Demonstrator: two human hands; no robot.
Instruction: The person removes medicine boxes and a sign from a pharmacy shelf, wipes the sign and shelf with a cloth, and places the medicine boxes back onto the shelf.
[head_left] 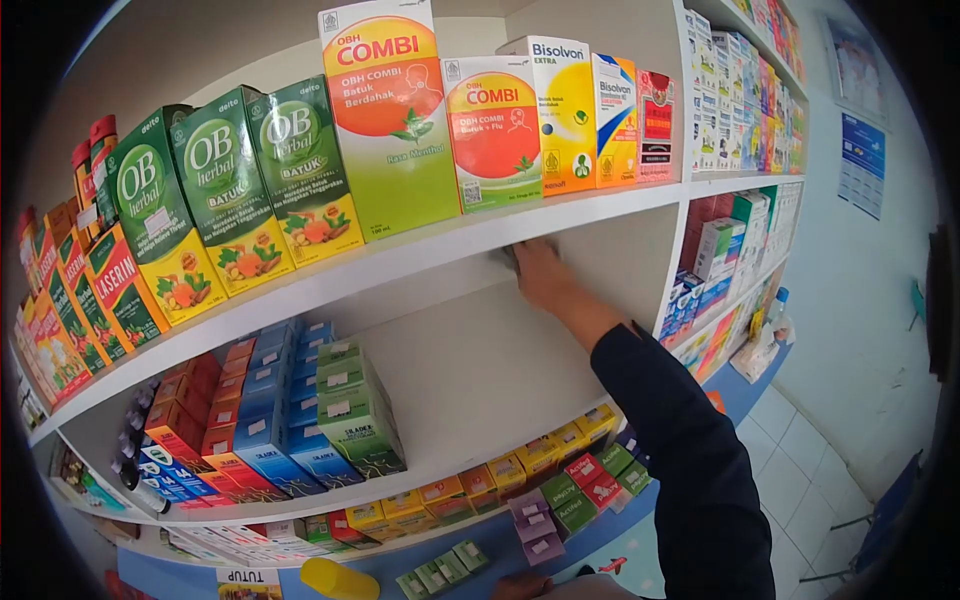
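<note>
A shelf, boxes stacked toward eight o'clock and the remainder seemingly unfinished, is reached into at one o'clock by the right hand, its grip, like that of the left hand at six, indiscernible.

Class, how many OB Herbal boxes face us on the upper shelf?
3: left box beside a Laserin box, middle box, right box beside the tall Combi box. More may hide behind.

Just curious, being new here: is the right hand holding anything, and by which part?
Can't tell: at the right hand is a dark patch too blurred to identify.
</note>
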